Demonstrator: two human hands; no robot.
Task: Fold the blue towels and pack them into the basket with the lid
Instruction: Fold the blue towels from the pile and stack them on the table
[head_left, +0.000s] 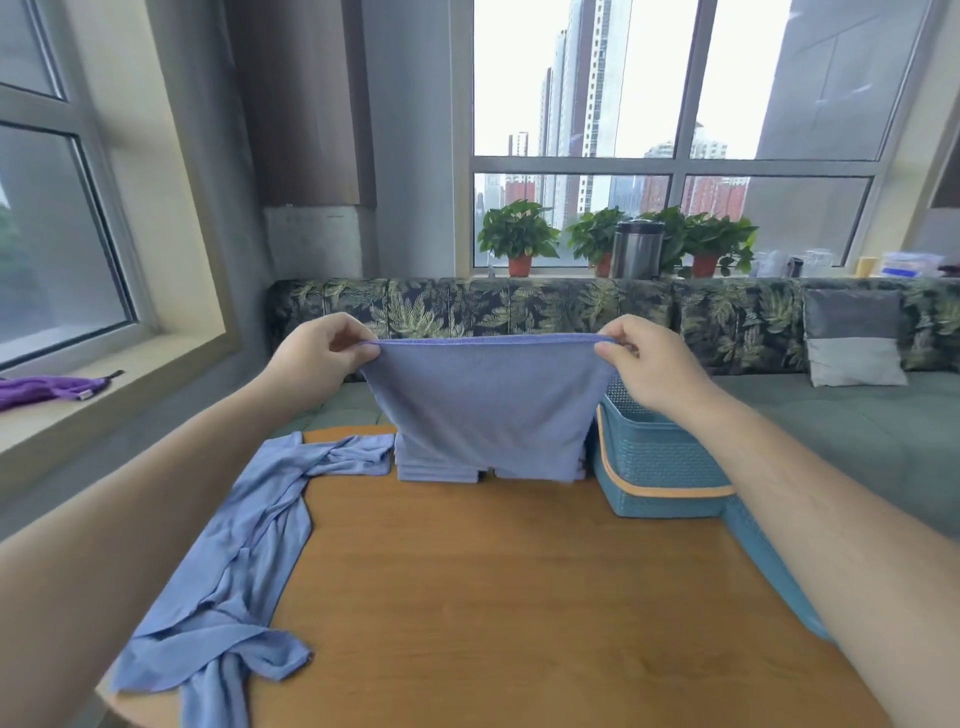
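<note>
A blue towel (485, 405) hangs spread in the air above the far edge of the wooden table (519, 597). My left hand (322, 351) pinches its top left corner and my right hand (652, 364) pinches its top right corner. Behind its lower edge, stacks of folded blue towels (439, 470) sit on the table. A teal woven basket (657, 467) with an orange rim band stands to the right of the stacks, partly behind my right arm. Its teal lid (769, 566) lies along the table's right edge. Crumpled blue towels (234, 571) lie on the table's left side.
A leaf-patterned sofa (519, 306) with a grey cushion (852, 338) runs behind the table. Potted plants (519, 239) and a metal canister (636, 249) stand on the windowsill. A purple cloth (41, 389) lies on the left sill.
</note>
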